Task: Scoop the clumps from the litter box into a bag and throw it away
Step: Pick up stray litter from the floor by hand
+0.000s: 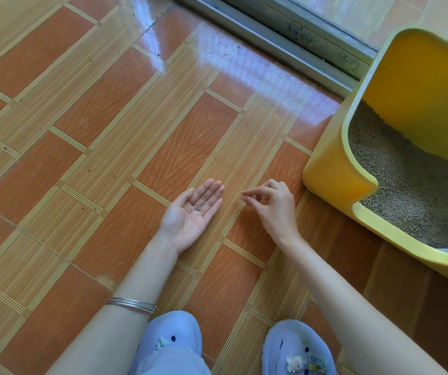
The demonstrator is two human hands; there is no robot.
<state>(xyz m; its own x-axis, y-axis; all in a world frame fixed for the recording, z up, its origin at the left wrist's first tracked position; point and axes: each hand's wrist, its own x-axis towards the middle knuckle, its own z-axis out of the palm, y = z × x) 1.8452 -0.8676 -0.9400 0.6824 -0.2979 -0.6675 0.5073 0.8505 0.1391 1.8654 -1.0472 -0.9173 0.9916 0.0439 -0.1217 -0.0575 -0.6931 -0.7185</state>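
A yellow litter box [331, 182] stands on the floor at the right and holds grey litter [417, 190]. My left hand [190, 215] lies palm up and flat just above the tiles, left of the box, with a few dark litter grains [199, 207] on its fingers. My right hand [271, 204] hovers between the left hand and the box. Its thumb and forefinger pinch together at the tips, apparently on a tiny grain that is too small to see clearly. The other fingers are curled.
The floor is glossy orange and tan tile [109, 131], with small dark specks near a metal sliding-door track [285, 47] at the top. My feet in pale blue clogs [298, 350] are at the bottom edge. A silver bangle [132, 304] sits on my left forearm.
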